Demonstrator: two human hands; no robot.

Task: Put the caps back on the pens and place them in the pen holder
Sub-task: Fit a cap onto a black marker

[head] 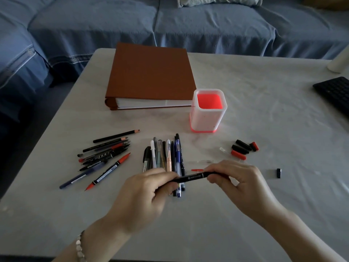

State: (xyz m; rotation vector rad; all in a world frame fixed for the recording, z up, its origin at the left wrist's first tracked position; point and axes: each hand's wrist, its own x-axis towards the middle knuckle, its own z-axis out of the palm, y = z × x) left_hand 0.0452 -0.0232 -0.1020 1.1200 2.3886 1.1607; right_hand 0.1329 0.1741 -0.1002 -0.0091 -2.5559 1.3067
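Both hands hold one black pen level above the table, my left hand pinching its left end and my right hand its right end. The white pen holder with a red inside stands beyond them, with nothing in it. A pile of uncapped pens and pencils lies to the left. A row of capped pens lies under my hands. Loose black and red caps lie to the right, with a small black cap farther right and a thin red piece beside my right thumb.
A thick brown binder lies behind the holder. A black keyboard sits at the right edge with a white cylinder beyond it. A blue sofa runs along the far side. The table has a pale cloth.
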